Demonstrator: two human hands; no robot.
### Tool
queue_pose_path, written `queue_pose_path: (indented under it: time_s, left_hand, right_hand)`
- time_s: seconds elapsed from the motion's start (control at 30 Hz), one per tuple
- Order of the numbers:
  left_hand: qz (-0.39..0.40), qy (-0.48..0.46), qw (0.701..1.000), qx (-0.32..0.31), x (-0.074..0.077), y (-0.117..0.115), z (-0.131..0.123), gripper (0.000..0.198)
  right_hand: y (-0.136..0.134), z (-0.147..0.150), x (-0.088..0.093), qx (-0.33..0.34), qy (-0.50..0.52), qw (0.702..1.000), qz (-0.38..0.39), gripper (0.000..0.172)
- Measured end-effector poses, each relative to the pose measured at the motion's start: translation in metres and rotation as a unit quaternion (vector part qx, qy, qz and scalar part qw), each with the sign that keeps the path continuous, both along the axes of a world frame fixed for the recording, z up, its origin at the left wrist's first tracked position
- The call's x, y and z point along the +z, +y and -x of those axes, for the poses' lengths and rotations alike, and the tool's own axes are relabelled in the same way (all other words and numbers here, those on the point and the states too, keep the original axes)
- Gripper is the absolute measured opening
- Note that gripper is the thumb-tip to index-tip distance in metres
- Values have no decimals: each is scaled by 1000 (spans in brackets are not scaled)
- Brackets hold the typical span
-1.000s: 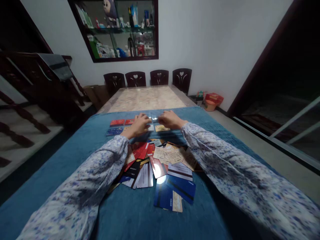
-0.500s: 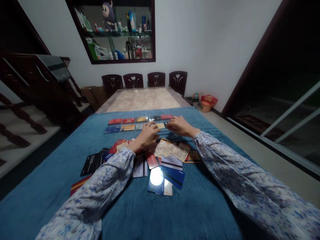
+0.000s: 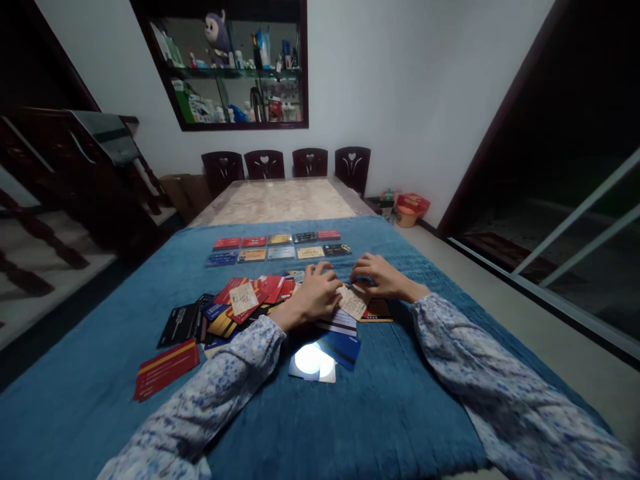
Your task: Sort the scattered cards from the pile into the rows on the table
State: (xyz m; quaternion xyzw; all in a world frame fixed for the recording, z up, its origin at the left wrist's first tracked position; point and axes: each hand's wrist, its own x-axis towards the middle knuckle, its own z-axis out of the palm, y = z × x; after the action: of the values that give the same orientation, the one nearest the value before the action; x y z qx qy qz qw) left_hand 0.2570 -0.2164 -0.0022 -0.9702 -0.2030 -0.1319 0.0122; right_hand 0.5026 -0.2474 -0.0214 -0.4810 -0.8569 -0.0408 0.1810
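With the heap of cards (image 3: 265,292) serving as our clock centre, we are noting thin, smooth rectangles overlapping loosely in red, black, gold, blue and cream. The heap is lying on a blue cloth (image 3: 310,433), which is showing a soft, napped surface, rumpling into ridges toward four o'clock. At three o'clock we are seeing the left hand (image 3: 314,295) covering part of the heap, its fingers bending downward; we are not able to tell whether they are gripping anything. Farther out at three, the right hand (image 3: 379,275) is hanging over a cream card (image 3: 355,303), fingers curling inward; whether they are pinching it is escaping us. Creased floral sleeves (image 3: 215,393) are running to both hands. Glossy cards (image 3: 313,365) at five are throwing back white glare, and striped red cards (image 3: 167,367) are lying at eight. At twelve, two rows of cards (image 3: 281,253) are sitting squared up, five to a row.

Among containers, we are listing a dark-framed wall cabinet (image 3: 245,127) at twelve, holding a purple plush toy (image 3: 216,40) and bottles (image 3: 239,59) on a glass shelf (image 3: 200,73); an orange tub (image 3: 405,218) at two, with red packaging (image 3: 413,203) showing at its top; and a brown cardboard box (image 3: 187,193) at eleven, its contents hiding from us.
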Motion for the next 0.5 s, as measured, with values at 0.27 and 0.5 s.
queue_pose_path:
  time_s: [0.27, 0.5]
  left_hand:
    - [-13, 45, 999, 3, 1, -24, -18, 39]
    - [-18, 38, 999, -4, -2, -29, -18, 41]
  right_hand:
    - [-12, 0, -3, 35, 24, 999, 20, 21]
    - [-13, 1, -7, 38, 25, 999, 23, 22]
